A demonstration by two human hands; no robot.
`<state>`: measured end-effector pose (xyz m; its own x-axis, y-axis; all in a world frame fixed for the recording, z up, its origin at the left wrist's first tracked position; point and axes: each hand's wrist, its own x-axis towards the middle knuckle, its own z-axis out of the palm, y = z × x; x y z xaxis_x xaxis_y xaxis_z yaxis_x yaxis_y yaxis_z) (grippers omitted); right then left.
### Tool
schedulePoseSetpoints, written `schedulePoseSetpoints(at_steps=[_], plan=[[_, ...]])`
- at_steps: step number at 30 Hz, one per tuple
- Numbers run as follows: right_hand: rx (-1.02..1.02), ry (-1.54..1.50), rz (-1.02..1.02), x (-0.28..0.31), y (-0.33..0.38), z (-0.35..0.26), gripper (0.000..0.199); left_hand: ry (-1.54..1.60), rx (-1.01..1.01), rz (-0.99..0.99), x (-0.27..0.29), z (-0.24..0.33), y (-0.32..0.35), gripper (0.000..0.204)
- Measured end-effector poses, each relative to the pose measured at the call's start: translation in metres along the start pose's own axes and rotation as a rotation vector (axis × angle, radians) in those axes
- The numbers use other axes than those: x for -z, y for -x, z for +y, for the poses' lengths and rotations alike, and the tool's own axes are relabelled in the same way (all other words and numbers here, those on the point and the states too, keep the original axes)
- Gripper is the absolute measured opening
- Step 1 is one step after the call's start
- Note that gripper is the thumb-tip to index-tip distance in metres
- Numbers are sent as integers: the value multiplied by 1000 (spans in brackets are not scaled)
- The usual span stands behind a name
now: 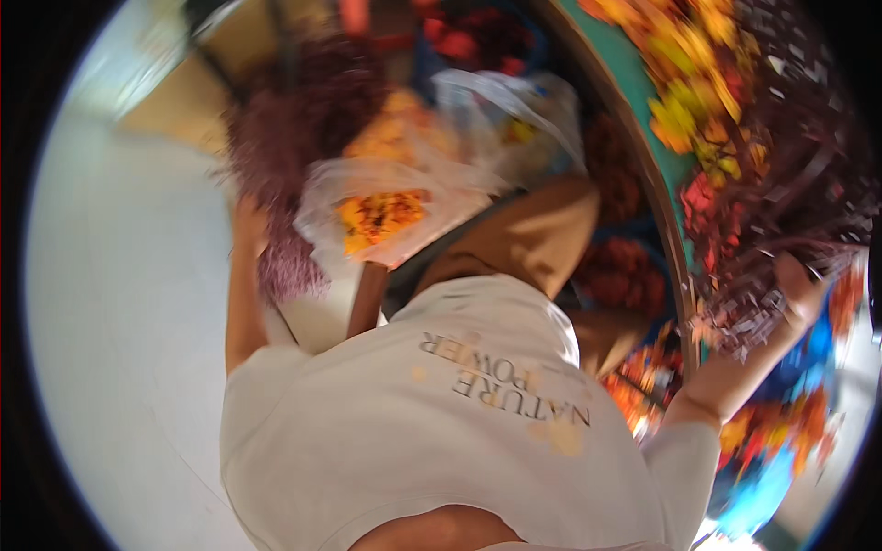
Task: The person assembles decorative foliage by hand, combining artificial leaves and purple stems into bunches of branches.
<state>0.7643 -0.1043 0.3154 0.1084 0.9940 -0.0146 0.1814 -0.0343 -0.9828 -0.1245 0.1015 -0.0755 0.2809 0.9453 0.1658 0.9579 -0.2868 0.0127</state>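
Sprays of purple foliage [317, 110] extend beside the left hand [250, 230], which appears to touch their edge; blur hides whether its fingers close on them. The right hand [801, 289] is among darker purple stems [808, 174] at the green table [634, 81], its grip likewise unreadable. Both bunches look light, springy and prone to tangle, with fragile tips; gathered stems probably offer the safest hold.

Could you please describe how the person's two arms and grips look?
Short, loose off-white sleeves belong to a shirt with dark lettering on the front; the forearms are bare. The left grip and right grip are ungloved hands; blur hides finer details.
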Motion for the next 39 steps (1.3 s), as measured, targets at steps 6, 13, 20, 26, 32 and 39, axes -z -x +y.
schedulePoseSetpoints(at_steps=[6, 13, 20, 26, 32, 39], plan=[[-19, 279, 306, -177, 115, -6, 77, -8, -146, -691, 57, 56, -101, 48], [-405, 857, 9, -180, 192, 89, 75, 4, -622, -481, 241, 307, -197, 16], [-397, 939, 255, -217, 282, 163, 73, 598, -1530, -554, 312, 563, -137, 33], [-541, 784, 487, -214, 359, 137, 70, 518, -1968, -1305, 267, 653, -50, 17], [-754, 652, 920, -274, 424, 140, 77, -136, -1959, -1037, 213, 700, 65, 50], [-914, 521, 943, -300, 420, 173, 98, 959, -735, -2367, 128, 745, 171, 50]])
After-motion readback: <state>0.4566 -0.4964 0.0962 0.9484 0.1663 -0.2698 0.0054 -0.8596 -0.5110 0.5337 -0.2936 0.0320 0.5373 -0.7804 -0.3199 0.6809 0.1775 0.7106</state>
